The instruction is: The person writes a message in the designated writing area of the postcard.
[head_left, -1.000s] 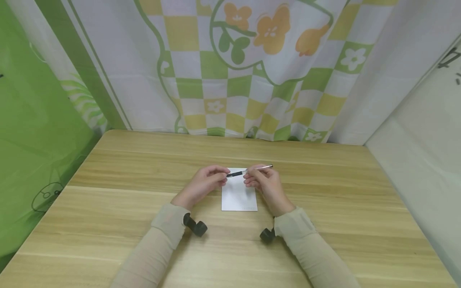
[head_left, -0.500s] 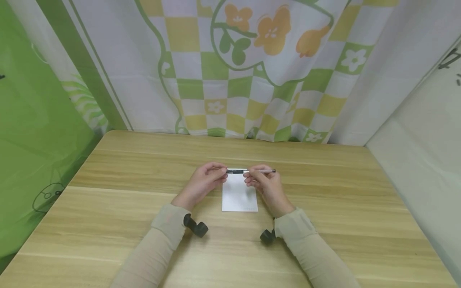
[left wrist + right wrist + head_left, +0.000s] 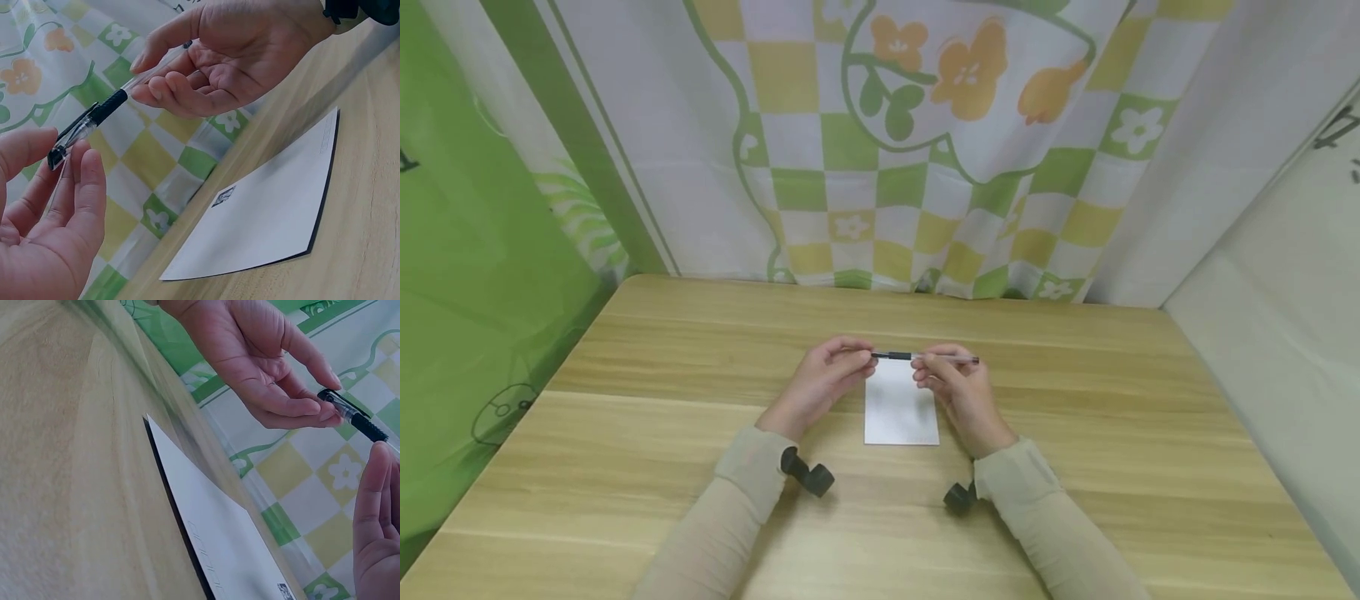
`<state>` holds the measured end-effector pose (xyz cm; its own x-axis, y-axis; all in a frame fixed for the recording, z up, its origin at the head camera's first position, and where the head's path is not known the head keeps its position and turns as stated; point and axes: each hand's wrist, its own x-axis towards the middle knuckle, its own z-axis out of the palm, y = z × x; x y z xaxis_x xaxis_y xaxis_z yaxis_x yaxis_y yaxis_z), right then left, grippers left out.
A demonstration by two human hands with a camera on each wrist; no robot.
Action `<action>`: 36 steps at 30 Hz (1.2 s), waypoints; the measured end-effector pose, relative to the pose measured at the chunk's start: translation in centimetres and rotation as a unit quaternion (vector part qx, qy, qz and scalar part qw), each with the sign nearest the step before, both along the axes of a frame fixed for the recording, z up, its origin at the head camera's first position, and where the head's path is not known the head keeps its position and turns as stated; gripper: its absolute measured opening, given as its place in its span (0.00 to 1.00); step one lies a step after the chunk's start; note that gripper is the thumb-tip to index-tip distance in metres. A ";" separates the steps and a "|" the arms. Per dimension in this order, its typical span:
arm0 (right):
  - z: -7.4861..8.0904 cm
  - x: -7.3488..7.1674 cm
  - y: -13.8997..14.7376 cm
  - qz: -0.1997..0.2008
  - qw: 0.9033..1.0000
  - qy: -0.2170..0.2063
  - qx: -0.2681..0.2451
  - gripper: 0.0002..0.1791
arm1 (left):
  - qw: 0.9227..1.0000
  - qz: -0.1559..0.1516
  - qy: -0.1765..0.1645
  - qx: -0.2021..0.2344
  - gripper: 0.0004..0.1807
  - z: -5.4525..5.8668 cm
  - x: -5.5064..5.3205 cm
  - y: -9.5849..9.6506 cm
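Note:
A pen (image 3: 898,356) with a black grip, a clear barrel and a clear cap with a black clip lies nearly level between both hands. My left hand (image 3: 833,371) pinches its capped end between thumb and fingers, plain in the left wrist view, where that hand (image 3: 59,219) sits at lower left. The barrel is held by my right hand (image 3: 958,387), thumb against fingers; in the right wrist view this hand (image 3: 378,525) is partly cut off. Below the pen, a white notepad (image 3: 901,408) lies flat on the table, a small dark printed square (image 3: 224,196) on its face.
The wooden table (image 3: 662,467) reaches back to a checked, flowered curtain (image 3: 902,183). Green cloth (image 3: 475,250) hangs at the left and a pale wall panel (image 3: 1277,275) stands at the right. Each wrist carries a black camera mount (image 3: 816,479).
The pen has turned from a slant, right end higher, to nearly level. Both hands have hardly moved and keep hold of it. The head view has shifted slightly.

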<state>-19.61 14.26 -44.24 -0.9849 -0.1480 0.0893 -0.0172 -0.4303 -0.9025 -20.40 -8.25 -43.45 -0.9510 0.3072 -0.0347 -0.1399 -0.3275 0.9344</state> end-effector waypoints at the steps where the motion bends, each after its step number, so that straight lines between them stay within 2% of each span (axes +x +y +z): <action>1: 0.0 0.1 0.0 0.003 1.000 0.005 -0.002 0.03 | 1.000 0.002 0.002 0.001 0.13 0.0 0.0 0.0; 6: 0.3 0.3 -0.1 0.008 1.000 0.026 -0.016 0.03 | 1.000 0.011 0.011 -0.002 0.10 0.1 0.1 -0.1; 15: 0.2 0.4 -0.2 -0.004 0.999 0.038 -0.016 0.03 | 0.999 0.025 0.017 -0.021 0.08 0.2 0.2 0.1; 18: 0.0 0.3 -0.1 -0.007 0.999 0.038 -0.003 0.04 | 0.999 0.024 0.017 -0.026 0.08 0.2 0.2 0.1; 26: -0.2 0.3 -0.2 -0.009 0.997 0.041 0.069 0.09 | 0.999 0.019 0.021 -0.043 0.10 0.3 0.3 0.2; 36: -0.3 0.4 -0.4 -0.017 0.996 0.035 0.082 0.10 | 0.998 0.020 0.027 -0.055 0.09 0.5 0.4 0.2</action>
<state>-19.22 13.86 -44.51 -0.9818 -0.1334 0.1351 -0.0941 -0.2761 -0.9565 -20.01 -8.03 -42.95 -0.9637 0.2665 -0.0154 -0.0782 -0.2266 0.9708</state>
